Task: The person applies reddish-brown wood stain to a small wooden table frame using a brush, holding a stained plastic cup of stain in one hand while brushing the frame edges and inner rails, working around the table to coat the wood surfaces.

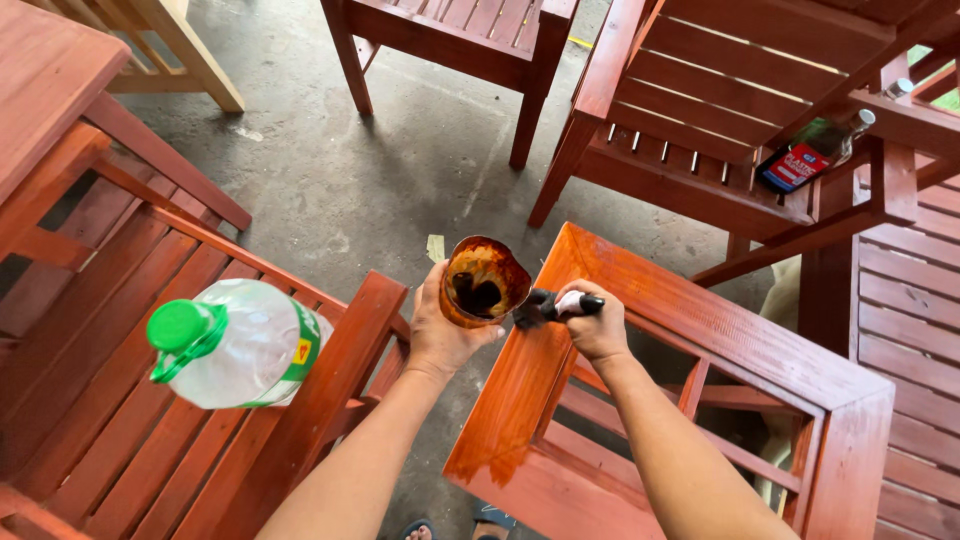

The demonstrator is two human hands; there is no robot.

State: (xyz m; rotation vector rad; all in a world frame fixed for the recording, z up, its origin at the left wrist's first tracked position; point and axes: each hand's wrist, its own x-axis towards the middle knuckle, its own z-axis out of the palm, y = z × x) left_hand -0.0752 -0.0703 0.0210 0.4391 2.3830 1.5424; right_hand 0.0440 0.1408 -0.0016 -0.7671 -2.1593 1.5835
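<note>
While gripped, brush (545, 305) within right-hand fingers (590, 318)

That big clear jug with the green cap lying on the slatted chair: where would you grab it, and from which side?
Judging by its pose, take the clear jug by the green handle loop beside its cap, coming from above. It lies on its side across the chair slats, cap end pointing left; the body looks too wide and smooth for one hand.
</note>
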